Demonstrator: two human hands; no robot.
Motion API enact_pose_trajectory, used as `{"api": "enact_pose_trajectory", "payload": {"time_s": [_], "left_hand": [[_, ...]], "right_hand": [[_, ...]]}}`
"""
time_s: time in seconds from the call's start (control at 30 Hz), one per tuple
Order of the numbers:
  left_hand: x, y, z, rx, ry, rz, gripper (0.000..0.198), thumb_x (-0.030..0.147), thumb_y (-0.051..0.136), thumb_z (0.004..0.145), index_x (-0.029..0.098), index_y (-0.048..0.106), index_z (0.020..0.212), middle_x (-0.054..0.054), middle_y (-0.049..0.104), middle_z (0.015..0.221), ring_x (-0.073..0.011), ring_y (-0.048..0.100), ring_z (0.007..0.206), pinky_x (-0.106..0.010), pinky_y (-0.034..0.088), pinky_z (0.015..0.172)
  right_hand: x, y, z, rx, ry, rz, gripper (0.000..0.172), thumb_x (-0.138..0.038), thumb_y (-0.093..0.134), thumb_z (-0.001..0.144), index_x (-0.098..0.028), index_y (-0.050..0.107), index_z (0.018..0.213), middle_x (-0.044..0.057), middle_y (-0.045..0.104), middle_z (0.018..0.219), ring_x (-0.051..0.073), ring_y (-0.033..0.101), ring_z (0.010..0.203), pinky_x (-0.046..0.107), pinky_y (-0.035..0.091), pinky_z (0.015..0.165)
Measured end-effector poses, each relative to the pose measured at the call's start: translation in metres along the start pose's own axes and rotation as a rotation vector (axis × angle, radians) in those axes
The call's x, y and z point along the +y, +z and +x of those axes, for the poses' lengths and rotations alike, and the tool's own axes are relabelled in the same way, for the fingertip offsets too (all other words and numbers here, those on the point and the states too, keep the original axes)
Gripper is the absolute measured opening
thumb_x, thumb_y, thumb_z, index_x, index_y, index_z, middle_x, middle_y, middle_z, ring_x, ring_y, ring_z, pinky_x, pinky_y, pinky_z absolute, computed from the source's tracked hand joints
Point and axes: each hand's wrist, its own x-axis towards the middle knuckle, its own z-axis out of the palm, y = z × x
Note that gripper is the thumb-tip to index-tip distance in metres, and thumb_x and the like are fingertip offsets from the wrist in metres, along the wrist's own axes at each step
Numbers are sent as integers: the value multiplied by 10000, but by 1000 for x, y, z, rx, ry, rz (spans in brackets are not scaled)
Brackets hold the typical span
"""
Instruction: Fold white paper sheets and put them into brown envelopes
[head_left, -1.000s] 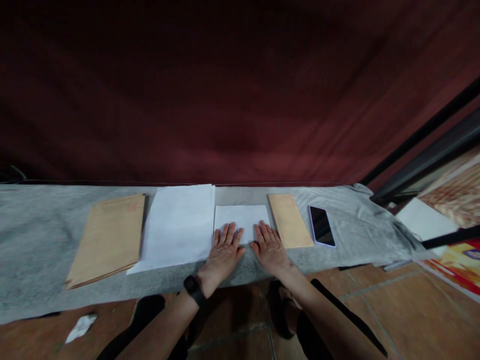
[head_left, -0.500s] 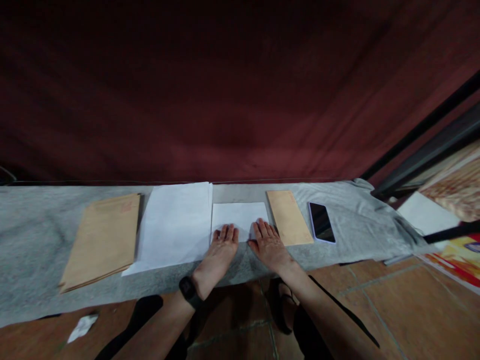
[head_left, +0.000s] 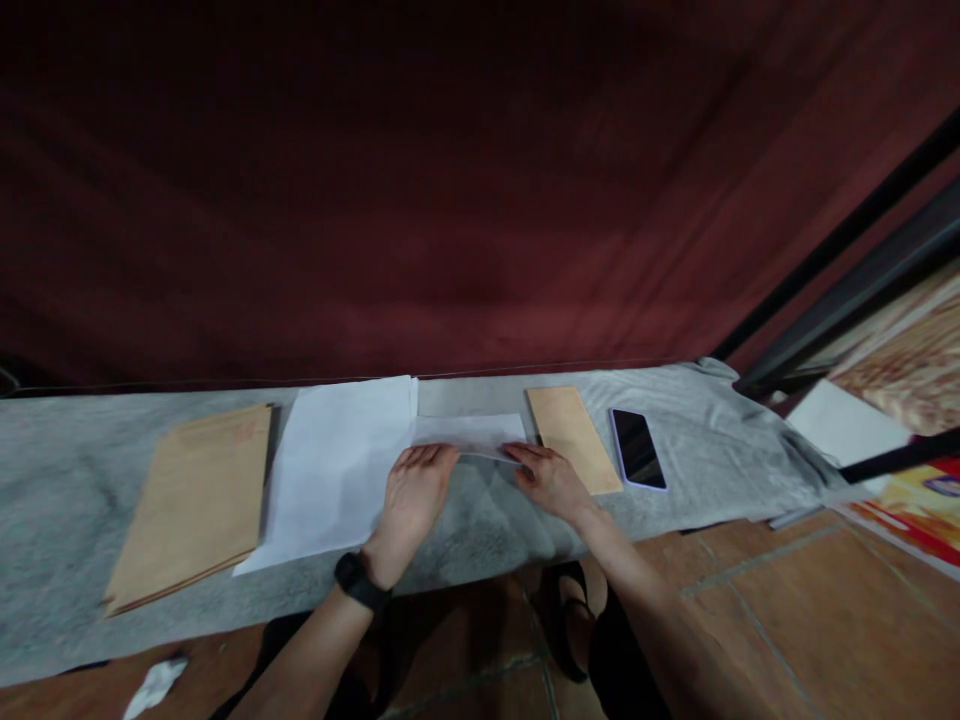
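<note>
A white sheet of paper [head_left: 471, 430], folded into a low wide strip, lies on the grey cloth between my hands. Its near edge is lifted a little. My left hand [head_left: 418, 488], a black watch [head_left: 361, 580] on its wrist, grips that edge at the left corner, fingers bent over it. At the right corner my right hand [head_left: 553, 482] pinches the same edge between thumb and fingers. Left of the sheet is a stack of white paper [head_left: 337, 470]. A single brown envelope [head_left: 574, 435] lies just beyond my right hand.
Several brown envelopes [head_left: 195, 500] are stacked at the far left. A phone [head_left: 637, 448] in a pale purple case rests right of the single envelope. Grey cloth [head_left: 720, 450] covers the long surface, with a dark red curtain [head_left: 465, 250] behind. Crumpled white tissue [head_left: 156, 685] lies on the tiled floor.
My hands were lying flat on the sheet; now their fingers hold its near edge, raised and pushed away from me. The sheet shows less depth. The view has shifted slightly.
</note>
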Motion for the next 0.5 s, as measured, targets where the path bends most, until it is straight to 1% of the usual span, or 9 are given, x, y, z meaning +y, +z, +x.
{"api": "enact_pose_trajectory", "payload": {"time_s": [0.03, 0.1, 0.13, 0.2, 0.27, 0.37, 0.43, 0.5], "left_hand": [[-4, -1, 2, 53, -40, -35, 286, 244, 420, 958, 205, 701, 994, -94, 738, 968, -258, 670, 925, -382, 475, 884], [-11, -3, 6, 133, -97, -144, 300, 307, 422, 963, 212, 705, 985, -84, 744, 974, -248, 674, 905, -357, 476, 859], [-14, -3, 8, 157, -119, -220, 303, 327, 427, 959, 216, 708, 976, -76, 746, 972, -239, 675, 897, -340, 475, 846], [-17, -5, 11, 193, -170, -398, 301, 372, 449, 944, 220, 709, 956, -52, 748, 940, -212, 673, 851, -297, 472, 793], [-18, -7, 15, 229, -247, -575, 302, 418, 486, 915, 211, 705, 913, -24, 728, 827, -180, 644, 748, -260, 454, 706], [-16, -8, 18, 255, -366, -828, 311, 468, 560, 846, 187, 679, 788, 16, 631, 655, -139, 544, 620, -228, 402, 602], [-14, -7, 19, 214, -444, -1011, 331, 496, 605, 796, 174, 659, 744, 29, 585, 620, -122, 498, 582, -217, 372, 554], [-12, -5, 18, 149, -526, -1190, 351, 516, 652, 747, 165, 656, 765, 33, 584, 625, -114, 494, 564, -210, 366, 532]], "right_hand": [[1, -3, 2, 46, 32, 75, 396, -202, 516, 900, -276, 639, 1269, -1, 686, 1256, 182, 651, 1121, 327, 491, 1006], [3, -12, 5, 155, 90, 286, 284, -279, 515, 921, -242, 715, 1118, 17, 746, 1100, 197, 691, 998, 323, 531, 911], [4, -16, 7, 199, 107, 398, 259, -332, 531, 920, -226, 737, 1035, 24, 760, 1022, 204, 696, 951, 321, 538, 871], [6, -25, 10, 238, 125, 591, 274, -427, 587, 888, -206, 744, 929, 30, 759, 921, 214, 689, 896, 319, 536, 821], [8, -32, 12, 235, 139, 728, 299, -474, 637, 848, -203, 738, 923, 30, 750, 913, 214, 675, 890, 317, 527, 814], [10, -37, 16, 262, 165, 846, 344, -494, 688, 801, -206, 723, 986, 35, 738, 970, 211, 659, 921, 322, 515, 837], [11, -37, 19, 306, 193, 884, 389, -501, 719, 766, -207, 709, 1021, 37, 731, 976, 208, 651, 911, 328, 518, 835], [11, -35, 22, 333, 217, 937, 425, -507, 735, 745, -209, 692, 1046, 33, 725, 939, 199, 648, 867, 332, 525, 818]]}}
